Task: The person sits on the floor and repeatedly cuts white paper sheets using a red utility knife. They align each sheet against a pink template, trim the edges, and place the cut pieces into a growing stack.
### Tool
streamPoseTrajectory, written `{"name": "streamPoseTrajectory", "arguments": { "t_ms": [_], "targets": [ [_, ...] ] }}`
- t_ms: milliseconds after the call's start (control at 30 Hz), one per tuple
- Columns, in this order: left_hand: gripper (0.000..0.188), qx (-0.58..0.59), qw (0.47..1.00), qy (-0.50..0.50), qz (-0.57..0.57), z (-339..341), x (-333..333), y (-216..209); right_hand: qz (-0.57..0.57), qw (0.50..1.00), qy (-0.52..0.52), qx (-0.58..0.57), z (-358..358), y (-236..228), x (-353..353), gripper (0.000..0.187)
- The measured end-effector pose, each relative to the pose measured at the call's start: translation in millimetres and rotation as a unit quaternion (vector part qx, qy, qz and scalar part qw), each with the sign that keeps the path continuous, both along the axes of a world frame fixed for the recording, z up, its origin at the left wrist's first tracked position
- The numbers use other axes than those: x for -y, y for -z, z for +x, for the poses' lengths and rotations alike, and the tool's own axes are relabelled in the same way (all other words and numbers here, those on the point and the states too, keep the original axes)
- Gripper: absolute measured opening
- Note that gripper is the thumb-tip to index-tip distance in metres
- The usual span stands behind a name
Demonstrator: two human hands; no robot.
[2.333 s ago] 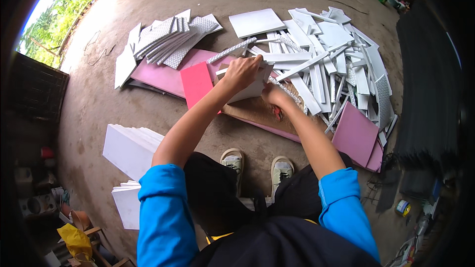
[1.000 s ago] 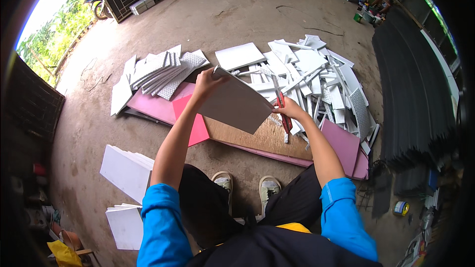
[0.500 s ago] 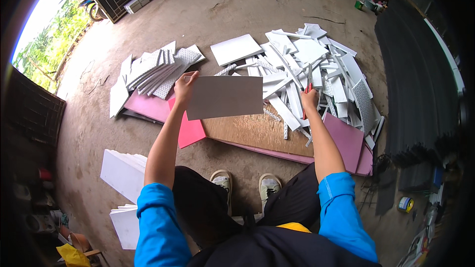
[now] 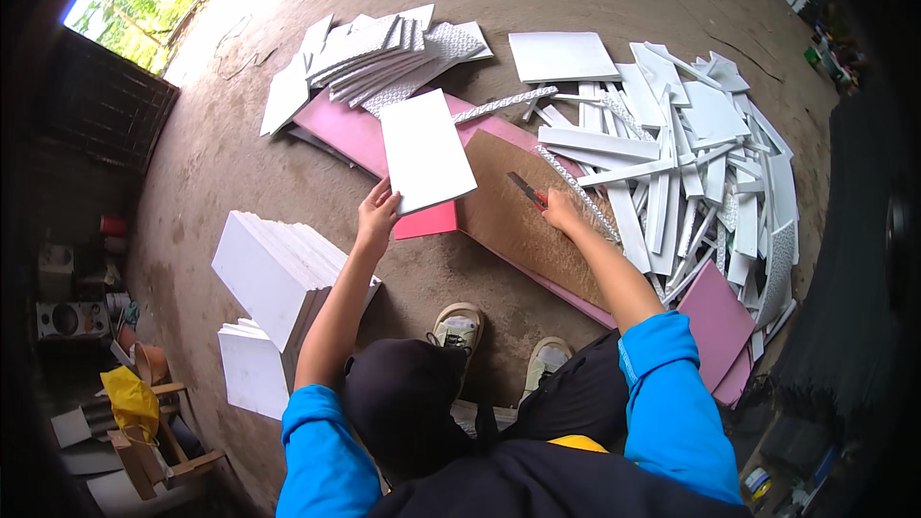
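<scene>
My left hand (image 4: 376, 211) grips a white rectangular foam sheet (image 4: 427, 153) by its lower left corner, thumb on top. The sheet is held up above the pink boards. My right hand (image 4: 561, 211) is closed round the red handle of a cutter knife (image 4: 528, 191), its dark blade pointing up and left over a brown wooden board (image 4: 508, 230). Under that board lies a long pink sheet (image 4: 345, 129), and a bright pink-red piece (image 4: 427, 221) sits beside its near left end. A thin textured white strip (image 4: 504, 104) reaches out from behind the held sheet.
A jumbled heap of white offcuts (image 4: 662, 173) spreads at the right. Fanned white sheets (image 4: 374, 53) lie at the far left, and a flat white panel (image 4: 564, 58) at the back. Neat stacks of white sheets (image 4: 278, 273) stand near my left leg, beyond a yellow bag (image 4: 132, 403).
My view has turned left. The held sheet has swung from lying sideways to nearly upright and shifted toward the left. The knife has come nearer, lower over the wooden board.
</scene>
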State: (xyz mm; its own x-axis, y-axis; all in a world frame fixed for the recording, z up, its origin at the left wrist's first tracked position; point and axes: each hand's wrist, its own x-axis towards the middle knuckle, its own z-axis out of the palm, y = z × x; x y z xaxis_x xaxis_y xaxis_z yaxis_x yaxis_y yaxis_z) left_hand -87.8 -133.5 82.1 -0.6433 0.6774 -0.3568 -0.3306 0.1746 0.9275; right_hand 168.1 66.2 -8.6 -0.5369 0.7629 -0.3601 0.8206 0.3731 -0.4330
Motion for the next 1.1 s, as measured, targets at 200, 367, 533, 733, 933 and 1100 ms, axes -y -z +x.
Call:
{"name": "streamPoseTrajectory", "arguments": {
  "t_ms": [200, 367, 533, 733, 933, 1100],
  "targets": [
    [0.048, -0.081, 0.995, -0.061, -0.02, 26.5, 25.8, 9.4, 0.149, 0.987, -0.004, -0.054, -5.7, 47.4, -10.5, 0.035],
    [0.048, -0.125, 0.986, -0.098, 0.043, 29.6, 52.9, -23.8, -0.053, 0.968, 0.016, -0.243, -68.1, -5.5, -9.1, 0.046],
    [0.047, -0.164, 0.964, -0.178, 0.109, 41.1, 114.3, -59.9, -0.274, 0.871, -0.052, -0.404, -147.0, -150.9, 121.8, 0.051],
    [0.043, -0.275, 0.912, -0.297, 0.075, 26.5, 197.9, -116.3, -0.303, 0.829, -0.188, -0.431, -223.1, -213.5, 205.8, 0.05],
    [0.045, -0.363, 0.842, -0.362, -0.169, 18.9, 252.7, -92.3, -0.132, 0.894, -0.287, -0.318, -282.2, -176.0, 256.8, 0.056],
    [0.078, -0.363, 0.855, -0.333, -0.162, 7.0, 269.9, -33.0, -0.069, 0.928, -0.299, -0.214, -275.0, -150.4, 290.4, 0.062]
  ]
}}
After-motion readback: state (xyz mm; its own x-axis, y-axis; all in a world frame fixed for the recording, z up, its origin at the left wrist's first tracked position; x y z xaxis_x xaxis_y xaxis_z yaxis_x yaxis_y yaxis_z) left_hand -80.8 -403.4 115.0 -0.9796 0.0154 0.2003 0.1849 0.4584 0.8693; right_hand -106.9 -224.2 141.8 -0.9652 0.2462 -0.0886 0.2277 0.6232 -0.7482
